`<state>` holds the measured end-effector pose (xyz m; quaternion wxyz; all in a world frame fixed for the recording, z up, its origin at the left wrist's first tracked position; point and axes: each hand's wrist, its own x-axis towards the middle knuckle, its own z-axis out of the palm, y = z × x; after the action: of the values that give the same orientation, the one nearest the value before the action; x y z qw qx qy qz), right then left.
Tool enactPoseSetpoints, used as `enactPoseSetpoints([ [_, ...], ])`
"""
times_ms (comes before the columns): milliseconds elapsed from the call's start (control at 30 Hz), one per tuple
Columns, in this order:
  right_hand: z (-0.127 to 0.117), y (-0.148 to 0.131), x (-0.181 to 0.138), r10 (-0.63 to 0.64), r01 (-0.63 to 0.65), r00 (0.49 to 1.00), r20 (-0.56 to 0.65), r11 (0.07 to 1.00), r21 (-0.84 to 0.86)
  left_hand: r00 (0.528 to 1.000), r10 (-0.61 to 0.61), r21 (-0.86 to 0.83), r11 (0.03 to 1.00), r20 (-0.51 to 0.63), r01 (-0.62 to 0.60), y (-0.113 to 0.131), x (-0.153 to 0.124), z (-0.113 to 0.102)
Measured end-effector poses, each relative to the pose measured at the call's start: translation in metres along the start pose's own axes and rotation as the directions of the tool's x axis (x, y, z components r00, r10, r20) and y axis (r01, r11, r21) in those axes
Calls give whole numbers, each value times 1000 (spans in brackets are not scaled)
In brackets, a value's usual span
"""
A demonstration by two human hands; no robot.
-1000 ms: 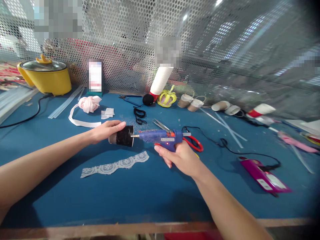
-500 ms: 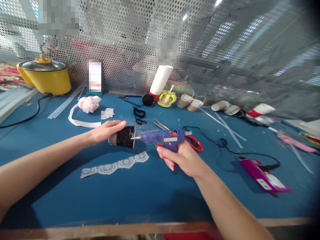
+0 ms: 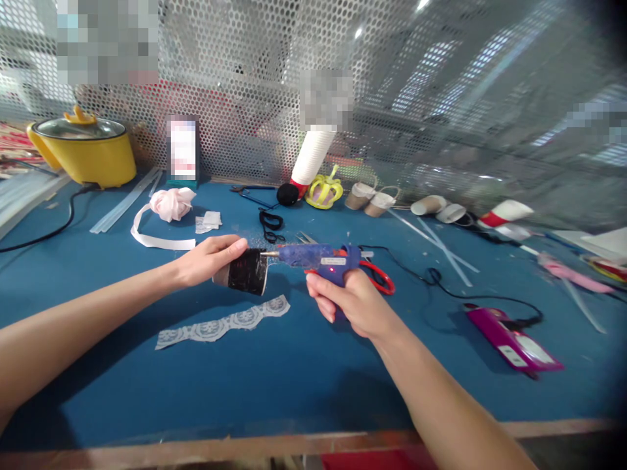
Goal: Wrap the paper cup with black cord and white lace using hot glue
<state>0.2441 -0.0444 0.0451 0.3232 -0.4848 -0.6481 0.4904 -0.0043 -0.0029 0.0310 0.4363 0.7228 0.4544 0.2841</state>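
My left hand [image 3: 208, 259] grips a small cup wrapped in black glittery fabric [image 3: 247, 272], held on its side just above the blue table [image 3: 274, 378]. My right hand [image 3: 350, 300] is closed round the handle of a blue glue gun [image 3: 318, 256]. The gun's metal nozzle touches the upper rim of the black cup. A strip of white lace [image 3: 223, 324] lies on the table just below the cup. Red-handled scissors [image 3: 375, 274] lie behind the glue gun.
A yellow electric pot [image 3: 83, 150] stands far left, with clear glue sticks [image 3: 125, 202] and a pink ribbon flower [image 3: 169, 203] nearby. Stacked white cups [image 3: 313, 156], a yellow crown [image 3: 324, 190], paper cups [image 3: 372, 201] line the mesh wall. A magenta device [image 3: 512, 338] with a black cord lies right.
The glue gun's nozzle has risen from the middle of the cup's mouth to its upper rim. The cup has tilted slightly. Both hands stayed in about the same place.
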Motion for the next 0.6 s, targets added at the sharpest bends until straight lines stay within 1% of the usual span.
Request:
enactPoseSetpoints([
  [167,-2,1,-1,22,-25,999,46,998,50,1000,10,23,1000,-10,-10,2,0,0],
  [367,-4,-3,-6,22,-23,995,93,1000,7,999,0,57,998,-51,3,3,1,-1],
  [500,-3,-3,-5,14,-15,997,79,1000,18,997,2,67,998,-71,3,2,0,-1],
  [600,-2,-1,-3,8,-11,999,50,999,46,998,17,90,996,-62,-12,3,-1,-1],
])
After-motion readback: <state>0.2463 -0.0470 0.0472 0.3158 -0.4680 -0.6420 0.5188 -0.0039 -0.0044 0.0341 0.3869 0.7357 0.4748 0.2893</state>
